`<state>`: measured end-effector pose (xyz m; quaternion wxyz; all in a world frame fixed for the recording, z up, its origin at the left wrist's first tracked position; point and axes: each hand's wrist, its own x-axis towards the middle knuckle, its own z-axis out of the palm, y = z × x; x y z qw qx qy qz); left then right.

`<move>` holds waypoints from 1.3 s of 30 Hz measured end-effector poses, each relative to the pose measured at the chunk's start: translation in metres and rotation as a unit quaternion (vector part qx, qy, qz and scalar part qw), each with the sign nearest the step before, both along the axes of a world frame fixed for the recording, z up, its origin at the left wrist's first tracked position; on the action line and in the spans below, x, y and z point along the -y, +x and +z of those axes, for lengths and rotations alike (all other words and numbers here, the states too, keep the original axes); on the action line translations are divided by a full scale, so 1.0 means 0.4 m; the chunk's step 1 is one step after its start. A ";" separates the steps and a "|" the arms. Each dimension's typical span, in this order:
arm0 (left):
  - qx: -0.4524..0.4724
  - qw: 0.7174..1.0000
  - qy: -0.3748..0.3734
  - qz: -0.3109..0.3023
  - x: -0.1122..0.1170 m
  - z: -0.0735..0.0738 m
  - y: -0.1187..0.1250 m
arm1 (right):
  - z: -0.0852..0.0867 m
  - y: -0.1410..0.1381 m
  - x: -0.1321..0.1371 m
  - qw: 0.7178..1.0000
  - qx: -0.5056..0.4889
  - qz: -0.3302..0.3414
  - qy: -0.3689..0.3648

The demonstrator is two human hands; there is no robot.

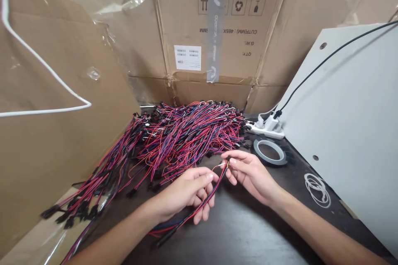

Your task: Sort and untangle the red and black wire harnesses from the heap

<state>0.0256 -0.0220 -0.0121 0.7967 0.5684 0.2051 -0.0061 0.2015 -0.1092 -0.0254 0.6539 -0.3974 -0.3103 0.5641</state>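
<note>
A wire harness (214, 190) of red, blue and black wires runs slantwise between my two hands above the dark table. My right hand (248, 174) pinches its upper end near a small dark connector, where a bit of yellow and a white tip also show. My left hand (195, 190) is curled around the harness lower down, thumb and forefinger close together by a thin orange wire that loops off it. Below my left hand the harness trails down to the left and ends in a black sleeved piece (164, 238). My fingertips partly hide the connector.
Behind my hands lies a large heap of similar harnesses (192, 132), spilling left onto cardboard. To the right are a roll of tape (270, 152), a white power strip (273, 130) with plugs, and a coil of pale bands (317, 190). Cardboard walls (186, 20) and a white panel (345, 112) enclose the table.
</note>
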 end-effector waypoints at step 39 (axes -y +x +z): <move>-0.012 0.990 0.093 0.108 -0.002 -0.031 0.013 | -0.014 -0.030 0.001 0.972 0.226 0.026 -0.058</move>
